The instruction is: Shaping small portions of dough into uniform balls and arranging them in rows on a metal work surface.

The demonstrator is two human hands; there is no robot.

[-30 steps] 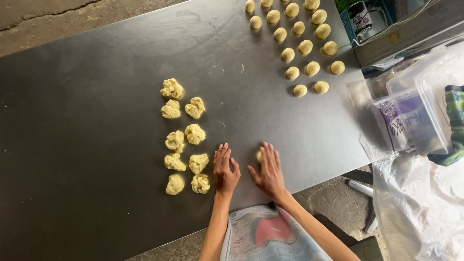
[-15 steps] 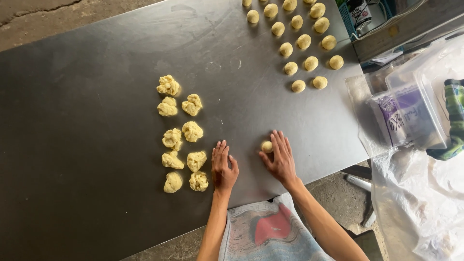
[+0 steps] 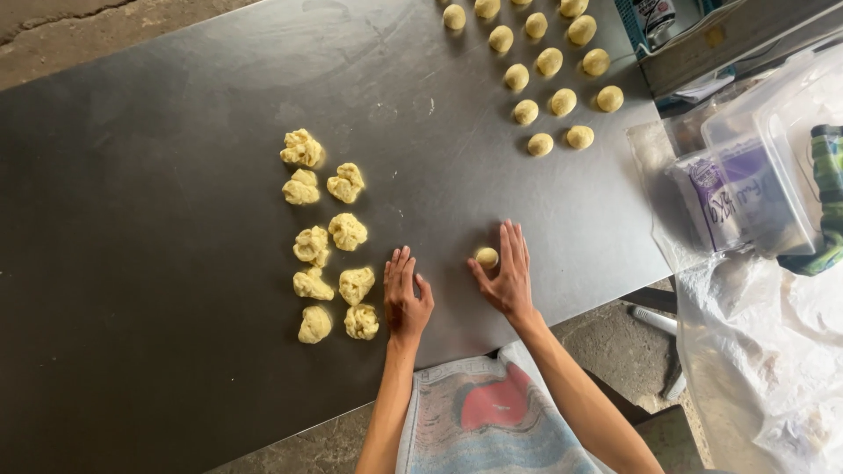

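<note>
Near the dark metal surface's (image 3: 176,219) front edge, the right hand (image 3: 505,272) cups a small round yellow dough ball (image 3: 486,257) with fingers apart for rolling, while the left hand (image 3: 406,294) lies flat and empty beside rough dough lumps (image 3: 327,237).

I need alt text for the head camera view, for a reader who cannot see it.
Seen from above, a person's right hand cups a small dough ball on a dark metal table, while the left hand lies flat beside nine rough dough lumps. Smooth rolled balls sit in rows at the far edge.

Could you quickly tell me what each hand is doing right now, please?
Left hand: open, flat on the dark table, holding nothing.
Right hand: open, cupped against a small dough ball, not gripping it.
</note>
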